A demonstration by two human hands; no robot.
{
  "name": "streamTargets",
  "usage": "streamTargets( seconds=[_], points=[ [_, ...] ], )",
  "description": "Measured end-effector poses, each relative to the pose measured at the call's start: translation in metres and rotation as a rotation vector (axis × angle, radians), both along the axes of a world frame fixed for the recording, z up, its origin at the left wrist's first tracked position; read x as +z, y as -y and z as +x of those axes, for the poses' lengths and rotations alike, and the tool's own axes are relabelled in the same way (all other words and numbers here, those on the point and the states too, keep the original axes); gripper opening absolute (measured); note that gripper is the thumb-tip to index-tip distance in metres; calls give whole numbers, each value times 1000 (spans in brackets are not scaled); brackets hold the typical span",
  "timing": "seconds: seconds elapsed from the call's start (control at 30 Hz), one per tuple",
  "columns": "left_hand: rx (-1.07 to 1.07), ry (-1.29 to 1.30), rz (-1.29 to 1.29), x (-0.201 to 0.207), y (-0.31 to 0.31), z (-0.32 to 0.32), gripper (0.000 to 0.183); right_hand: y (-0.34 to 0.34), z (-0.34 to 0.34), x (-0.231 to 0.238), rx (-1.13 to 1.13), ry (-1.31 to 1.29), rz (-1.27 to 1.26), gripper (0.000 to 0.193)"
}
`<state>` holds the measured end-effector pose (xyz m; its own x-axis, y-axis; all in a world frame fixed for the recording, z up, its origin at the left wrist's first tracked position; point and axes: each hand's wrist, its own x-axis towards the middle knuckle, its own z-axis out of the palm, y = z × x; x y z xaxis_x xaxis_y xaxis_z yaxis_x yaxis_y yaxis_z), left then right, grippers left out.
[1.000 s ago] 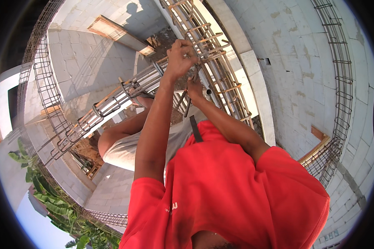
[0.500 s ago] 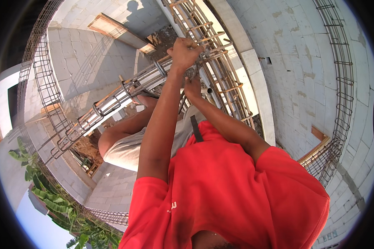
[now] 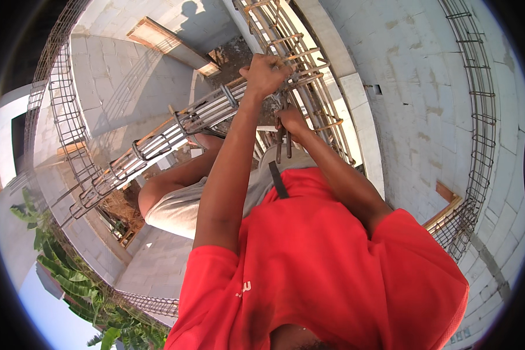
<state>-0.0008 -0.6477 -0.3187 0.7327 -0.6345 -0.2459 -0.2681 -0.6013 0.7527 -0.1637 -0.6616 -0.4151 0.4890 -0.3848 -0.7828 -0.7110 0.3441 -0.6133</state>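
Note:
My left hand [image 3: 267,76] is closed over a rebar [image 3: 302,57] where two steel cages meet; its fingertips are partly hidden. Just below it, my right hand [image 3: 294,123] grips a pair of pincers [image 3: 279,150], the handles pointing down toward my lap and the jaws up at the bars. One rebar cage [image 3: 157,140] with bent stirrups slants from the lower left up to my hands. The other cage [image 3: 326,114] runs along the wall top on the right. Where the jaws touch the steel is too small to make out.
A pale block wall [image 3: 414,105] rises on the right, with another rebar cage [image 3: 483,99] along it. To the left stand more block walls [image 3: 114,76] and an upright cage [image 3: 67,105]. A wooden frame [image 3: 172,45] sits at the far side. Banana leaves [image 3: 79,286] show lower left.
My right hand has turned and shifted right, bringing the pincers' handles into plain sight. My left hand has moved slightly right, staying at the cage junction.

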Motion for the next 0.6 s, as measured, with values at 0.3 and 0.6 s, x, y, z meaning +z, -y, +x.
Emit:
streamTargets(
  seconds=[0.3,0.6],
  points=[
    [-34,-1,-53,6,-13,-2,38,-29,-27,-32,-148,99,47,47],
    [-150,-81,-58,5,-16,16,29,-12,-39,-47,10,67,-46,51]
  ],
)
